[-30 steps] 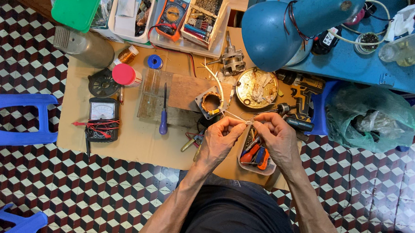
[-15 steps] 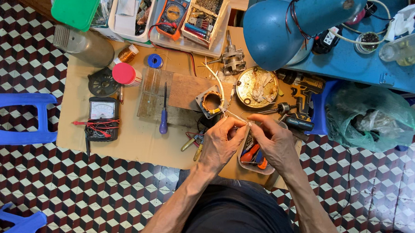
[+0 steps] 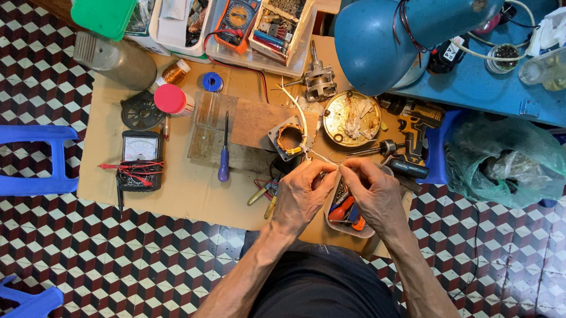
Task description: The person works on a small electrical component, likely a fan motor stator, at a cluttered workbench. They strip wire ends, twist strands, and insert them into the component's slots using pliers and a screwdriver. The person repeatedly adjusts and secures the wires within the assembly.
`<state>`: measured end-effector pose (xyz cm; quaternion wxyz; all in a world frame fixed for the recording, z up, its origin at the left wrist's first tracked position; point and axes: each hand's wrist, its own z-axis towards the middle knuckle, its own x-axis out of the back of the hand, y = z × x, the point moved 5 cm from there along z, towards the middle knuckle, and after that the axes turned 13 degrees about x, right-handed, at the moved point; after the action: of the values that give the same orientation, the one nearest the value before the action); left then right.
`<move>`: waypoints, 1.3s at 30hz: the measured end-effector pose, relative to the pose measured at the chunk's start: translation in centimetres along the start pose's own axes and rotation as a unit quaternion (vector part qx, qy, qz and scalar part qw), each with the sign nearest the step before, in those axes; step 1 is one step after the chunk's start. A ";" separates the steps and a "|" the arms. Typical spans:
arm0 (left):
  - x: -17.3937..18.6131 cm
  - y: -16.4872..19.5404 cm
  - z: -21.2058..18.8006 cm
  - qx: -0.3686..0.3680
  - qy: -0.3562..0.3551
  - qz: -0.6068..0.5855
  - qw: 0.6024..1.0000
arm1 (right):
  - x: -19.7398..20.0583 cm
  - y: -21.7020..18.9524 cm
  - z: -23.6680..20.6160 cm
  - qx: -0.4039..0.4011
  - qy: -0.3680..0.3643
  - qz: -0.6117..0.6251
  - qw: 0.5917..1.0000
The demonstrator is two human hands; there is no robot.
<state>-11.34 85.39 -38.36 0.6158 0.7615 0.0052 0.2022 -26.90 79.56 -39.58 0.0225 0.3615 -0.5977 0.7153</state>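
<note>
- My left hand (image 3: 302, 195) and right hand (image 3: 375, 193) meet just in front of me, fingertips pinched narrow on a thin pale wire (image 3: 321, 156).
- That wire runs up to a small square motor coil (image 3: 290, 138) lying on a wooden board (image 3: 249, 123), just beyond my hands.
- 1 blue-handled screwdriver (image 3: 223, 165) lies left of the coil on the cardboard sheet (image 3: 176, 189).
- A tray of tools (image 3: 349, 216) sits under my right hand.
- 1 black meter (image 3: 140, 160) rests far left.
</note>
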 end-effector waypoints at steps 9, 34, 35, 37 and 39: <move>-0.1 -0.5 -0.1 0.021 -0.008 0.011 1.000 | -0.5 0.6 -0.5 -0.054 0.045 0.072 0.995; -0.4 -0.8 -0.6 -0.042 -0.026 0.048 0.998 | 3.2 1.9 -1.2 -0.140 -0.036 0.001 0.989; -0.3 -1.0 -0.8 -0.044 -0.028 0.050 0.997 | 3.5 1.7 -1.3 -0.131 -0.028 -0.007 0.991; 0.1 -1.6 -1.0 -0.044 -0.006 0.045 0.998 | 3.6 1.5 -1.4 -0.140 -0.017 -0.011 0.990; 0.6 -2.3 -1.0 -0.041 0.043 0.029 0.998 | 3.8 1.0 -1.5 -0.134 0.002 -0.001 0.991</move>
<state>-10.54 87.03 -40.15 0.6395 0.7259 0.0013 0.2532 -30.92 79.04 -38.39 0.0728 0.3549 -0.6878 0.6291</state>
